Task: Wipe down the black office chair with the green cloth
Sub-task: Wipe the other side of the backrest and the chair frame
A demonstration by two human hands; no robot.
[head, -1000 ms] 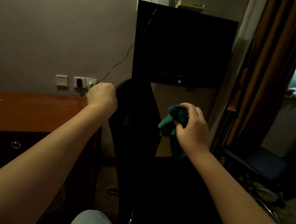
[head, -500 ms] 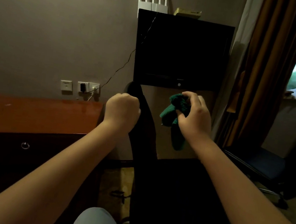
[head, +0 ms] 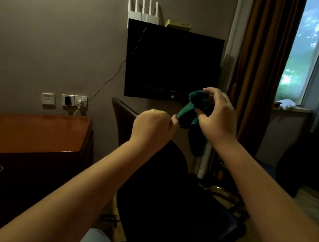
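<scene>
The black office chair (head: 172,206) stands right in front of me, its backrest (head: 122,115) turned to the left. My right hand (head: 217,117) grips the bunched green cloth (head: 193,107) above the seat, and a loose end of it hangs down below the hand. My left hand (head: 153,126) is curled into a fist just left of the cloth, its fingertips pinching the cloth's lower left corner. Neither hand touches the chair.
A reddish wooden desk (head: 27,133) with a drawer stands at the left. A black TV (head: 171,64) hangs on the wall with a white router (head: 142,11) above it. Wall sockets (head: 65,100) sit over the desk. A second dark chair (head: 311,157), a curtain and a window are at the right.
My left hand has let go of the chair's backrest and moved right to the cloth. The chair has turned, and the view has shifted left and down.
</scene>
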